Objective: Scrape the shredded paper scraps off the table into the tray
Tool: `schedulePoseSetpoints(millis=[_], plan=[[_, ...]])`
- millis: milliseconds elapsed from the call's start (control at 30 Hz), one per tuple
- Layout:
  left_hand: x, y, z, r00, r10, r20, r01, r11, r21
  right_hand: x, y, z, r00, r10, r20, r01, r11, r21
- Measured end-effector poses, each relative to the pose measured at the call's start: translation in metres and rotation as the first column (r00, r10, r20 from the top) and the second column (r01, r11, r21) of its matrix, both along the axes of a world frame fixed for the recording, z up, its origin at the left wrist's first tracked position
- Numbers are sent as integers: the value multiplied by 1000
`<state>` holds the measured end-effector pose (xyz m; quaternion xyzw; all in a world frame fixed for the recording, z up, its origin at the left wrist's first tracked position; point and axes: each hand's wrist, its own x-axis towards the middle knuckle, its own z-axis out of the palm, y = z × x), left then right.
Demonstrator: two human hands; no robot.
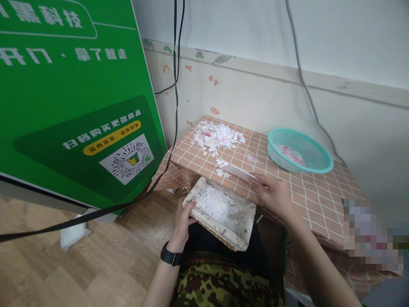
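White paper scraps are divided among three places: a layer of scraps [217, 202] inside the fabric-lined basket [220, 227], a loose heap [217, 135] toward the far left corner of the table, and two small clusters [223, 173] between that heap and the near edge. Collection into the basket therefore appears partly complete; the heap and both clusters remain on the brown checked tablecloth [315, 187]. A separate batch of pink-and-white pieces [290, 154] lies in the turquoise plastic colander [300, 167] to the right; whether it belongs to the same operation cannot be determined. The left hand [184, 218] grips the basket at its left end, thumb over the rim, and holds it above the lap, just beside and below the table edge. The right hand [271, 192] is closed on one end of a thin flat white strip [245, 174], which extends leftward over the cloth, its far end near the clusters. Relative to the hands, the basketed scraps lie between them, right of the left hand; the clusters lie left of the right hand, and the heap lies beyond both.
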<state>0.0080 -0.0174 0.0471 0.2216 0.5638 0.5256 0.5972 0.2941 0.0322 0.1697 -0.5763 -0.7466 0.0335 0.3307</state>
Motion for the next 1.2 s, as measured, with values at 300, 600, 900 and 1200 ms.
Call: schedulePoseSetpoints(millis=[300, 600, 900, 1200], plan=[[-5, 0, 9, 999, 34, -31, -32, 999, 40, -19, -10, 7, 986, 164, -31, -166, 983, -79], [-5, 0, 7, 999, 44, -8, -44, 998, 43, -7, 10, 0, 995, -53, -84, 56, 998, 34], [-9, 2, 7, 999, 37, 3, -37, 999, 28, -7, 21, -2, 999, -32, 29, 32, 999, -1], [-10, 1, 9, 999, 48, 4, -49, 998, 44, -8, 13, 2, 999, 7, -44, -8, 1000, -22]])
